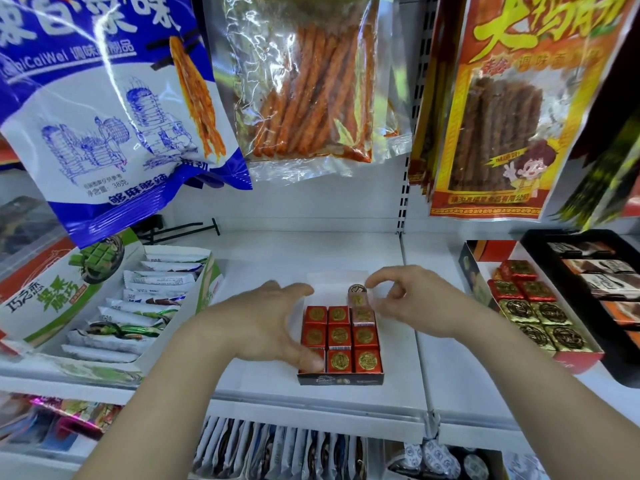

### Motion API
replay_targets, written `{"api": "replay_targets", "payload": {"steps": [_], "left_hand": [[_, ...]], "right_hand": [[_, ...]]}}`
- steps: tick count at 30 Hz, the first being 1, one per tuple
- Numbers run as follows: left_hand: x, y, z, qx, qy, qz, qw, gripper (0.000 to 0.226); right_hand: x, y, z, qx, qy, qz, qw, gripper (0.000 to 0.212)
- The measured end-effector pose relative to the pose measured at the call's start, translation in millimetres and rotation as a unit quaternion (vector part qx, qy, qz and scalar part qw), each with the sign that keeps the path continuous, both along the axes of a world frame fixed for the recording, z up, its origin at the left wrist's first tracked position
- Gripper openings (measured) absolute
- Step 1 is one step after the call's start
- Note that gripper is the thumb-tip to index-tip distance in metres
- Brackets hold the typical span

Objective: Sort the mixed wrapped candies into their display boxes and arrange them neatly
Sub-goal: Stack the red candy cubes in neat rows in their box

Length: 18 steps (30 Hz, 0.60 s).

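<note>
Small dark cardboard display box (341,379) sat mid-shelf, filled with red-and-gold foil-wrapped square candies (339,336). Left hand (266,327) lay spread against its left side, gripping nothing. Right hand (412,301) pinched the raised back-right candy (358,299).

Two hands (263,327), three hanging snack bags (114,109), four display boxes (341,378).

candies (340,336): glossy red/gold foil | display box (341,379): matt dark cardboard | shelf (450,358): smooth white, painted-metal look | hanging snack bags (304,81): shiny clear plastic, crinkled | green box (52,299): glossy printed card
</note>
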<state>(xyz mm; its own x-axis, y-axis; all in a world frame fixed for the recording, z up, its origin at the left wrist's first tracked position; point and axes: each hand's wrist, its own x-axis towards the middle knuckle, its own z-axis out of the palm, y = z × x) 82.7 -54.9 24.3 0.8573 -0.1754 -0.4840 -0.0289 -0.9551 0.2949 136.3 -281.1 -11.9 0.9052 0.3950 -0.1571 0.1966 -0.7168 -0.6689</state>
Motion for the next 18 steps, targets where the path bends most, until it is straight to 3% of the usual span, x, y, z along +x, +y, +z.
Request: {"api": "replay_targets", "payload": {"steps": [5,11,18], "left_hand": [[-8.5,-9.5,-13.2,-0.009,0.048,-0.019,0.999,0.134],[-5.5,-17.1,-25.7,0.002,-0.012,-0.025,1.0,0.116],[-1.3,-18.8,-31.1,0.007,-0.03,-0.033,0.999,0.105]], "right_hand": [[-12.3,7.0,-2.5,-0.004,0.014,0.035,0.999,0.032],[-18.0,12.2,0.9,-0.013,-0.043,0.025,0.999,0.019],[-11.6,6.1,-2.1,0.017,0.022,0.033,0.999,0.019]]}}
